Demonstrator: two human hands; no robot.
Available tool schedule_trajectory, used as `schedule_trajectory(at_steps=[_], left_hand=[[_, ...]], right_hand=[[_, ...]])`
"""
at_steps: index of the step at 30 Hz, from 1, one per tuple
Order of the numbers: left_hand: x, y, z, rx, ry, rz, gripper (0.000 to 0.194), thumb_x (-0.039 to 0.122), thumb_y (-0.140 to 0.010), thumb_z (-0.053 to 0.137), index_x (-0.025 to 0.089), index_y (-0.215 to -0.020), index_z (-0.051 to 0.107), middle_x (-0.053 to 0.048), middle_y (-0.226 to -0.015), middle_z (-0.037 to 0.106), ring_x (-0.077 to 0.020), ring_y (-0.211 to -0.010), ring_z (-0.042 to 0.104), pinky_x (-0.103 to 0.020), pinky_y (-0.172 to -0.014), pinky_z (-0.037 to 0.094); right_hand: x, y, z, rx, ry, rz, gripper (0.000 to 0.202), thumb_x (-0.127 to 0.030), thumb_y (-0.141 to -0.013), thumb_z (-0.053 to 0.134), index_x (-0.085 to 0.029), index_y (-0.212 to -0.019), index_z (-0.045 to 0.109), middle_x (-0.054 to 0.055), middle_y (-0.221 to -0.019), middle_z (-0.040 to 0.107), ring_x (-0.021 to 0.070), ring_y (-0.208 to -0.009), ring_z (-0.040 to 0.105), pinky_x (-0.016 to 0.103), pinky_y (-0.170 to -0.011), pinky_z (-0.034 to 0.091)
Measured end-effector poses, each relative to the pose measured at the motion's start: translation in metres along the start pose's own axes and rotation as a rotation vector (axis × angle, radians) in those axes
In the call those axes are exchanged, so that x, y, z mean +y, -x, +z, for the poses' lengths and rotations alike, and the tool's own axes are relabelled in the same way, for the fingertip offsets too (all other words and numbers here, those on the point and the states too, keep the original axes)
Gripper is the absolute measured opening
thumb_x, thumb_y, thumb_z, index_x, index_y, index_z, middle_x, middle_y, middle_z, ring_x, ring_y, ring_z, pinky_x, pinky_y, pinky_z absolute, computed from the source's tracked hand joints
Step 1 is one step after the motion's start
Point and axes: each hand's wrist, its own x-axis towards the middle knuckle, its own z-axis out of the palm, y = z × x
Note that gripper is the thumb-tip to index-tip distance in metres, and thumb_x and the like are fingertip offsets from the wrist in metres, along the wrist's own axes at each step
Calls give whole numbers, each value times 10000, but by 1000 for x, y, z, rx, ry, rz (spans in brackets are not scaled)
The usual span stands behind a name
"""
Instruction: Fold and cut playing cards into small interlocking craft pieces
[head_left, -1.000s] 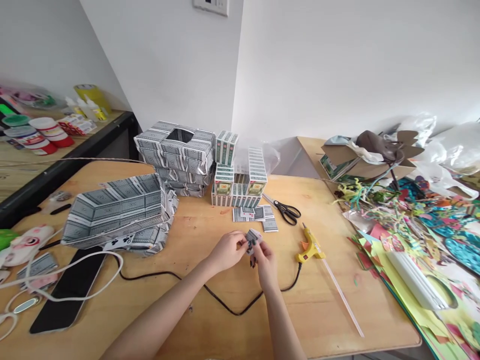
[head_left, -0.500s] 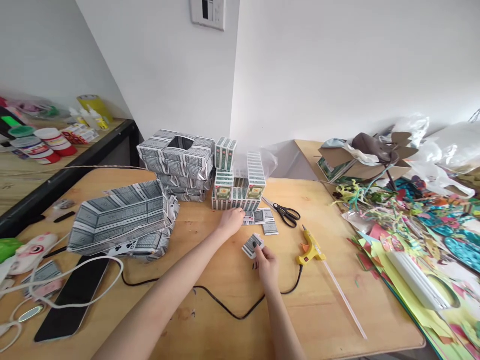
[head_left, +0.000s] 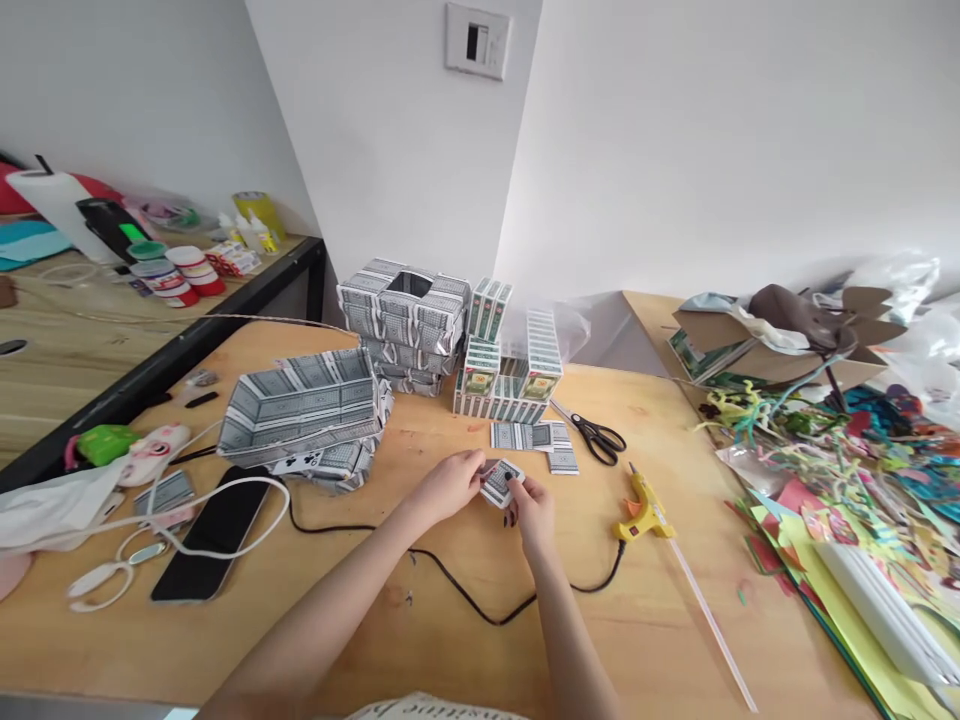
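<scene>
Near the middle of the table, my right hand (head_left: pixel 531 508) pinches a small stack of patterned playing cards (head_left: pixel 501 484). My left hand (head_left: pixel 452 484) is closed at the left edge of the same cards, fingertips on a card there. Beyond them lie loose grey cards (head_left: pixel 521 435) in front of a block of green-and-white card boxes (head_left: pixel 501 406). Black-handled scissors (head_left: pixel 600 440) rest right of the loose cards. A yellow glue gun (head_left: pixel 645 510) with a long clear glue stick lies to the right of my right hand.
Stacked card-woven boxes (head_left: pixel 405 315) stand at the back; an open card-woven tray (head_left: pixel 304 410) sits left. A phone (head_left: pixel 214 540) and white cable lie front left. The black cord (head_left: pixel 465 590) crosses under my arms. Paper scraps (head_left: pixel 840 560) cover the right side.
My left hand has moved back from the loose cards by the box block to the cards in my right hand. The whole view has shifted, showing more of the left side.
</scene>
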Motion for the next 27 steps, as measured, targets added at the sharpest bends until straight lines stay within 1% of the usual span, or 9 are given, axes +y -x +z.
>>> schedule_trajectory(at_steps=[5, 8, 11, 13, 17, 21, 23, 25, 27], left_hand=[[-2, 21, 1, 91, 304, -76, 205, 83, -712, 458, 195, -865, 536, -53, -1011, 604, -172, -902, 581, -316, -807, 461], [1, 26, 7, 120, 508, -61, 204, 85, -703, 478, 180, -868, 553, -77, -1126, 548, -170, -979, 555, -324, -861, 454], [3, 28, 17, 168, 699, -98, 177, 135, -737, 480, 166, -897, 547, -65, -990, 565, -153, -923, 566, -317, -811, 488], [3, 27, 24, 205, 759, -153, 258, 147, -743, 488, 166, -996, 534, -36, -870, 551, -132, -839, 570, -305, -767, 505], [3, 24, 36, 179, 722, -149, 400, 115, -687, 546, 186, -1080, 543, -19, -831, 510, -118, -783, 540, -286, -746, 501], [10, 12, 36, 59, 633, -31, 377, 82, -699, 489, 170, -1060, 549, -23, -806, 537, -120, -752, 550, -271, -723, 495], [17, -2, 33, -4, 508, 87, 372, 68, -708, 454, 182, -1048, 555, -40, -877, 563, -135, -803, 558, -273, -749, 484], [24, -23, 30, 12, 334, 189, 376, 78, -722, 441, 202, -1062, 546, -54, -1034, 547, -163, -951, 529, -301, -849, 442], [30, -48, 31, 34, 146, 247, 393, 103, -750, 430, 212, -1119, 510, -63, -1138, 504, -186, -1035, 492, -320, -888, 415]], right_hand=[[9, 5, 4, -81, 18, -8, 278, -396, -706, 571, -173, -576, 468, -100, -331, 353, 56, -276, 306, 186, -301, 286], [9, 7, 2, -141, 1, -26, 308, -419, -715, 568, -177, -565, 450, -96, -355, 349, 53, -301, 308, 182, -314, 278], [7, 10, -2, -217, 3, -14, 325, -436, -709, 579, -174, -565, 453, -90, -382, 347, 52, -329, 298, 182, -328, 272], [5, 13, -5, -258, -3, -10, 325, -458, -720, 566, -171, -596, 475, -88, -397, 341, 55, -345, 299, 185, -341, 279], [6, 19, -12, -272, -3, -48, 419, -531, -773, 454, -184, -540, 425, -61, -412, 366, 78, -377, 367, 210, -389, 337], [16, 20, -27, -156, 112, -79, 329, -482, -715, 571, -172, -630, 502, -62, -436, 409, 75, -369, 362, 206, -367, 310], [21, 18, -35, -67, 89, -84, 305, -459, -701, 594, -171, -651, 509, -73, -431, 388, 66, -362, 328, 198, -351, 277], [25, 15, -40, -13, 39, -93, 310, -455, -698, 594, -175, -621, 484, -78, -424, 366, 63, -366, 314, 194, -352, 262], [26, 12, -41, 4, 36, -97, 321, -453, -692, 598, -176, -596, 467, -77, -420, 366, 63, -368, 318, 196, -356, 260]])
